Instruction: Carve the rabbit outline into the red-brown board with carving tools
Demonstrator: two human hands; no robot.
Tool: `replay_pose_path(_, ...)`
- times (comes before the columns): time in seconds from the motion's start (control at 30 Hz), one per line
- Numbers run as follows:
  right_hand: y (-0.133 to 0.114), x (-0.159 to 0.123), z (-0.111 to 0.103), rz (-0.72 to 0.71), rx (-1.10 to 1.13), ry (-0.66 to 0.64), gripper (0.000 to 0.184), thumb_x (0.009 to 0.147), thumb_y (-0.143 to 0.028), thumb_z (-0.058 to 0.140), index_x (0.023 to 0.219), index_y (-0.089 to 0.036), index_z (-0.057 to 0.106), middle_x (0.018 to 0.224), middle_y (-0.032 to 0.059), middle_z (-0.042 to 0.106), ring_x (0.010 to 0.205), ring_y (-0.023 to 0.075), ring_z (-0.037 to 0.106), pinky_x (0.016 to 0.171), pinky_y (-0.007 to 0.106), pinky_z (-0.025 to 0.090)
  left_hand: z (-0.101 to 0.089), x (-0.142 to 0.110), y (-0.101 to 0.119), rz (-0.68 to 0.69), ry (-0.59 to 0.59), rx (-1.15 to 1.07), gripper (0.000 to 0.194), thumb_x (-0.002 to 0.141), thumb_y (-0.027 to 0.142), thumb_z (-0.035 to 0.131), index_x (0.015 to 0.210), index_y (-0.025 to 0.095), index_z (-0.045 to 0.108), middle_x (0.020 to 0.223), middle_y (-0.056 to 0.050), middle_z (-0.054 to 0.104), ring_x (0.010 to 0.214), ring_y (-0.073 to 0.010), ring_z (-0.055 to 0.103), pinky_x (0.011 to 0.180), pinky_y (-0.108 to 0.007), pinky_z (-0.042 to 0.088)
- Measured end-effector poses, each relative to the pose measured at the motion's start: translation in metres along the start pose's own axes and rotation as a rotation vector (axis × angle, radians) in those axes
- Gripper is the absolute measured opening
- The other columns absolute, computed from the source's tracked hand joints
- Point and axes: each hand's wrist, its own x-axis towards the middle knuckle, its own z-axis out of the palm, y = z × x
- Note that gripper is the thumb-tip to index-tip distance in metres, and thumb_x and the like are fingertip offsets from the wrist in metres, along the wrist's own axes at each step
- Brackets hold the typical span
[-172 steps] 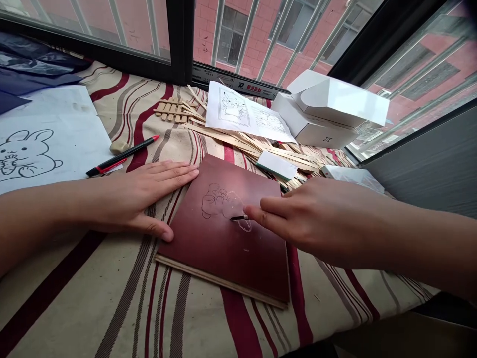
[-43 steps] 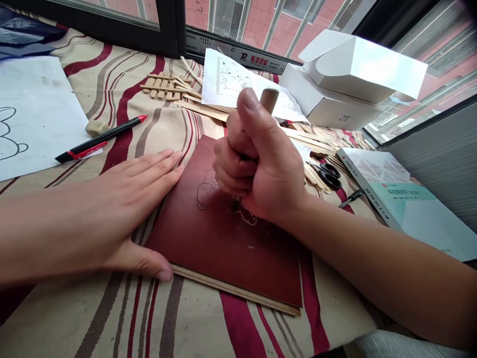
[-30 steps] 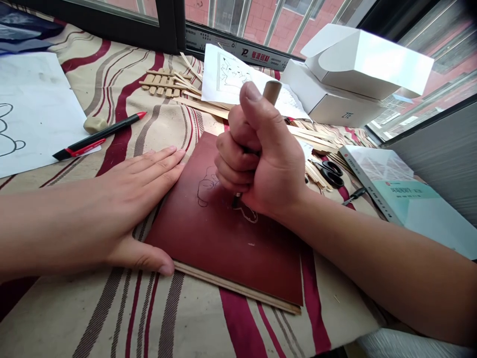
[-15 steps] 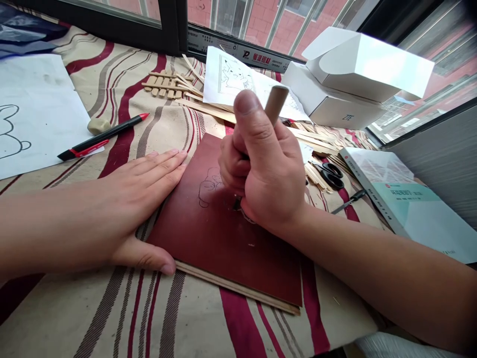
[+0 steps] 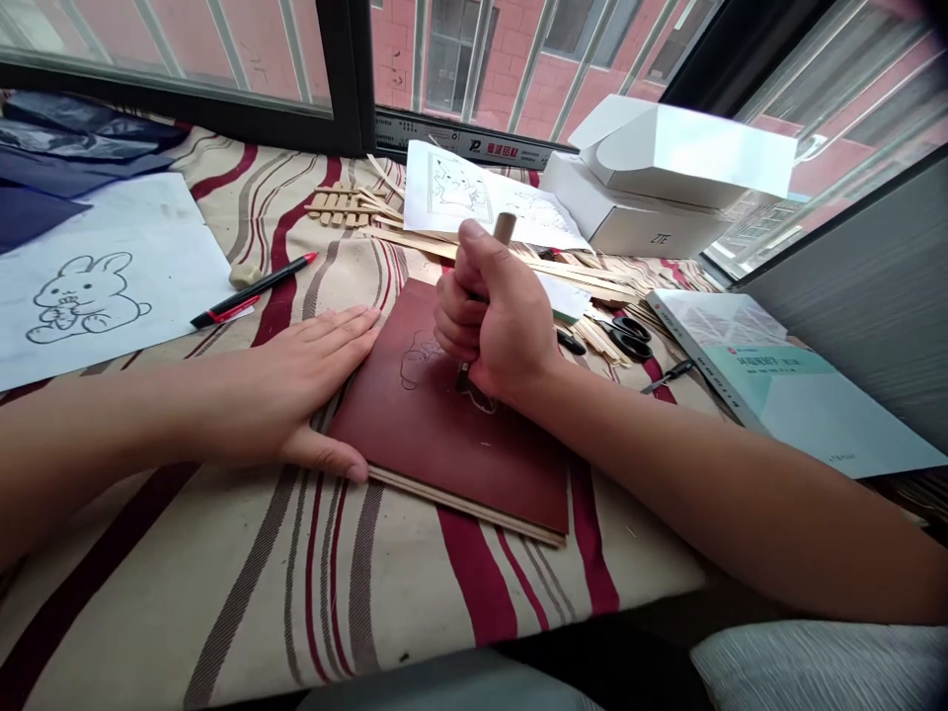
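Observation:
A reddish-brown plywood board lies flat on the striped cloth, its pale layered edge facing me. My left hand is spread flat along the board's left side, fingers stretched and thumb by the near left corner. In a fist, my right hand grips a carving chisel, held steeply upright. Its wooden handle sticks out above the fist and its dark metal blade meets the board below; the exact tip is hard to see. Left of the blade is a black line drawing. Pale cut lines show beside the blade, partly hidden by my hand.
On the left lie a paper with a rabbit drawing, a black-and-red pen and an eraser-like lump. Behind are wooden sticks, printed paper and a white box. Scissors and a book lie right.
The view has shifted back, so the board and hands look smaller and more of the rabbit drawing shows. My right fist still grips the chisel at the cut lines; my left hand stays flat.

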Motion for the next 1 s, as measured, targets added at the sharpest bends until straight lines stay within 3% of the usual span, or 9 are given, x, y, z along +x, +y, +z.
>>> replay_pose_path(0.1, 0.001, -0.002, -0.001, -0.068, -0.023, -0.12, 0.059, 0.087, -0.05, 0.081, 0.057, -0.024, 0.037, 0.046, -0.0105, 0.029, 0.036, 0.004, 0.02, 0.033, 0.021, 0.016, -0.005, 0.003, 0.004, -0.008, 0.014, -0.012, 0.138, 0.078, 0.105, 0.035, 0.173, 0.008, 0.009, 0.181, -0.027, 0.007, 0.169, -0.0418, 0.011, 0.136, -0.049, 0.015)
replay_pose_path(0.23, 0.007, 0.003, -0.005, -0.037, -0.073, -0.205, 0.059, 0.087, -0.057, 0.077, 0.06, -0.025, 0.036, 0.047, -0.011, 0.029, 0.036, 0.004, 0.02, 0.033, 0.02, 0.017, -0.015, 0.004, 0.01, -0.041, -0.079, 0.0, 0.14, 0.077, 0.102, 0.05, 0.173, 0.007, 0.011, 0.18, -0.029, 0.007, 0.168, -0.0436, 0.013, 0.136, -0.05, 0.019)
replay_pose_path(0.47, 0.003, 0.001, -0.01, -0.026, -0.053, -0.159, 0.058, 0.088, -0.056, 0.075, 0.061, -0.024, 0.034, 0.048, -0.0106, 0.03, 0.038, 0.0045, 0.023, 0.036, 0.02, 0.019, -0.022, 0.007, 0.012, -0.063, -0.148, -0.022, 0.141, 0.078, 0.097, 0.057, 0.172, 0.006, 0.006, 0.18, -0.03, 0.001, 0.169, -0.0447, 0.005, 0.136, -0.055, 0.018)
replay_pose_path(0.73, -0.001, -0.005, -0.011, -0.017, -0.082, -0.124, 0.059, 0.093, -0.058, 0.07, 0.062, -0.024, 0.033, 0.05, -0.0104, 0.027, 0.04, 0.0052, 0.021, 0.038, 0.02, 0.019, -0.031, 0.021, 0.007, -0.054, -0.164, -0.05, 0.145, 0.069, 0.098, 0.066, 0.17, 0.004, 0.019, 0.178, -0.034, 0.015, 0.167, -0.0467, 0.016, 0.135, -0.052, 0.023)
replay_pose_path(1.0, 0.002, -0.007, -0.006, -0.097, -0.061, -0.114, 0.062, 0.082, -0.061, 0.077, 0.06, -0.024, 0.033, 0.048, -0.0106, 0.028, 0.038, 0.004, 0.019, 0.037, 0.02, 0.016, -0.022, 0.01, 0.004, -0.059, -0.13, -0.031, 0.138, 0.076, 0.098, 0.059, 0.173, 0.011, 0.011, 0.18, -0.029, 0.009, 0.169, -0.0443, 0.012, 0.136, -0.055, 0.02)
